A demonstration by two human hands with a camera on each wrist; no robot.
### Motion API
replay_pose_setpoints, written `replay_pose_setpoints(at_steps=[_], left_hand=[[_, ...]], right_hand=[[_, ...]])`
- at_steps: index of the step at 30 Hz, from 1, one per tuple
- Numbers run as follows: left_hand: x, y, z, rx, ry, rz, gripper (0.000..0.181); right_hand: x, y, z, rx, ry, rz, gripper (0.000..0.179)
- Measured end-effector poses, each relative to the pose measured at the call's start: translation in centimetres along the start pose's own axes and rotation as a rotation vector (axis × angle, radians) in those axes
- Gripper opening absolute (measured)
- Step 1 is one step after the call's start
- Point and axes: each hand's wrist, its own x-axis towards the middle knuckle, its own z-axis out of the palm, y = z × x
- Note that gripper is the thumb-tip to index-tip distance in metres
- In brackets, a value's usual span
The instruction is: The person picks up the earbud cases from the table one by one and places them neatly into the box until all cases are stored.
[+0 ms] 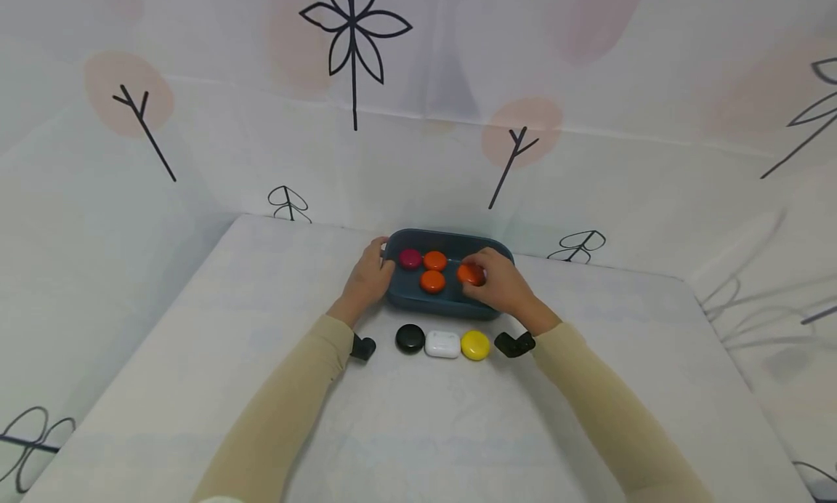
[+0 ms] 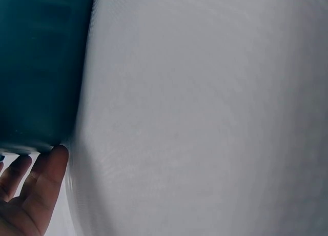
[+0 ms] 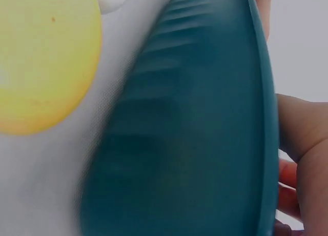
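Observation:
A dark blue-green tray [image 1: 451, 307] with raised walls stands toward the back of the table. My left hand [image 1: 368, 276] grips its left end, and in the left wrist view that hand's fingers [image 2: 48, 182] touch the outer wall. Over the tray's right part, my right hand [image 1: 500, 281] pinches an orange round disc [image 1: 468, 274] between thumb and fingers. Also inside the tray lie a dark red disc [image 1: 410, 259], an orange disc [image 1: 434, 261] and another orange disc [image 1: 432, 281]. The tray wall [image 3: 200, 123] hides most of the right fingertips in the right wrist view.
In a row before the tray lie a black round disc [image 1: 410, 339], a white rounded case [image 1: 442, 344] and a yellow disc [image 1: 475, 345]. The white cloth-covered table [image 1: 418, 430] meets a patterned backdrop [image 1: 418, 161] just behind the tray.

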Motion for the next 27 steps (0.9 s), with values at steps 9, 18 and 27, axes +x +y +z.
replay_pose_setpoints(at_steps=[9, 18, 27], left_hand=[[0.1, -0.2, 0.1, 0.005, 0.003, 0.011, 0.052], [0.1, -0.2, 0.0, -0.001, -0.005, 0.012, 0.052], [0.2, -0.1, 0.0, -0.004, -0.001, 0.006, 0.051]], right_hand=[[-1.2, -0.7, -0.9, -0.004, 0.005, -0.011, 0.040], [-2.2, -1.0, -1.4, -0.005, 0.020, -0.053, 0.038], [-3.1, -1.3, -2.1, -0.036, 0.033, -0.075, 0.039]])
